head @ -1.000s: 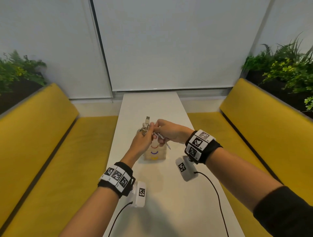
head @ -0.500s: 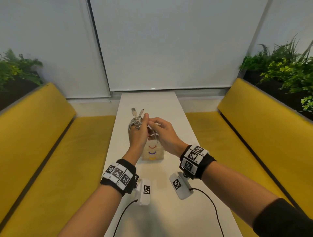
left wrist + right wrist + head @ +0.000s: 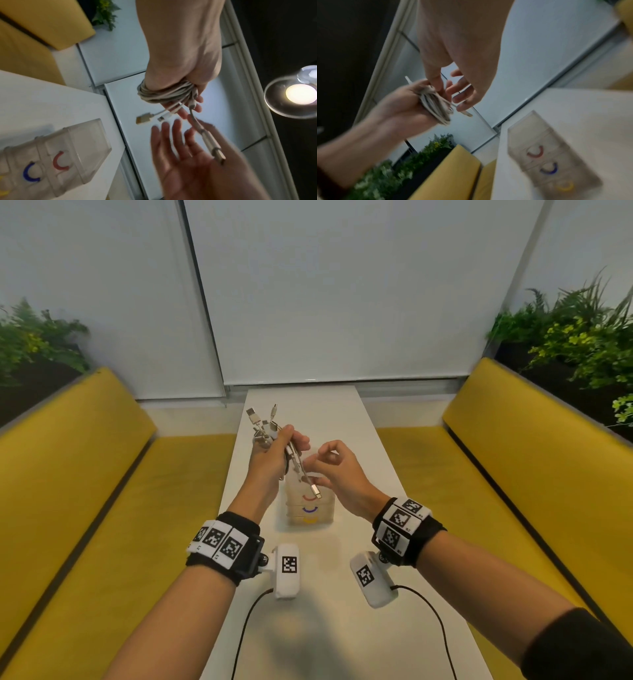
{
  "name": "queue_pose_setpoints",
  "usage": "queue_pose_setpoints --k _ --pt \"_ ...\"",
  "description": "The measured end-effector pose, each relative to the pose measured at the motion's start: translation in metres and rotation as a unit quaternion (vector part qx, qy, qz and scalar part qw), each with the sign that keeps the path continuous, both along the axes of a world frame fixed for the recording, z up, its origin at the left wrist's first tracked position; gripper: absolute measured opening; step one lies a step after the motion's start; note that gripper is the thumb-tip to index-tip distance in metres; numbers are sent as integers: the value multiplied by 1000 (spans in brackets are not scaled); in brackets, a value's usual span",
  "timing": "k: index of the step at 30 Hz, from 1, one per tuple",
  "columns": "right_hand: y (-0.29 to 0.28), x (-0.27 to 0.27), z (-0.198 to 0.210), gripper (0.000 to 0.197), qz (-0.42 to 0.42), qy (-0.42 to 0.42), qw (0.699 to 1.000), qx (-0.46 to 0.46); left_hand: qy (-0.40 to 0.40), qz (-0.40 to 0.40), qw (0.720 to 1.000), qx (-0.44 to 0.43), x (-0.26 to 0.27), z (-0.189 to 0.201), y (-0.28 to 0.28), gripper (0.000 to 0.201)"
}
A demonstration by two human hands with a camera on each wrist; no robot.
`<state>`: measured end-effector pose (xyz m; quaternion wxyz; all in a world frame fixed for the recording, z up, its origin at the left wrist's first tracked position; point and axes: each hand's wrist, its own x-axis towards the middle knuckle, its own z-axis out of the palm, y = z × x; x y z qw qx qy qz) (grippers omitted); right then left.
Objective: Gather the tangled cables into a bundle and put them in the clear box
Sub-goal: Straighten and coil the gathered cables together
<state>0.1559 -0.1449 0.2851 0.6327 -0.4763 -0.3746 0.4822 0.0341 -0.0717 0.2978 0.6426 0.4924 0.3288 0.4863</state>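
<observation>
Above the tabletop's middle, the left hand (image 3: 270,460) has a tight grip on the coiled cables (image 3: 164,92) over the clear box (image 3: 310,505), while the right hand (image 3: 337,474), fingers loose and empty, should tuck the dangling plug (image 3: 317,492) into the coil before lowering.
</observation>
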Motion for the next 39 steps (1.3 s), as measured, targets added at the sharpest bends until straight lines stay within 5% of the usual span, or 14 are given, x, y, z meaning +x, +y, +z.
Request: queue_pose_setpoints --k 3,8,14,25,30,34,39 --pt "-1 2 -6 26 33 -107 993 -39 -19 -51 999 4 -6 7 2 24" --pt "-2 -1 -1 57 113 -23 992 -52 -19 -78 997 6 -5 11 -4 31" --pt "-3 -5 9 60 187 -161 969 -12 -53 -115 992 -11 0 17 -20 36" --pt "-1 -3 11 50 225 -54 973 13 -151 -290 944 -53 -11 13 -6 44" --pt "-1 -6 10 51 208 -22 978 11 -206 -260 941 -68 -14 7 -2 47" --pt "1 -13 7 44 174 -56 983 -1 -151 -175 970 -75 -12 3 0 54" --pt "-2 -14 11 32 178 -56 982 -16 -87 -161 980 -74 -15 1 -1 53"
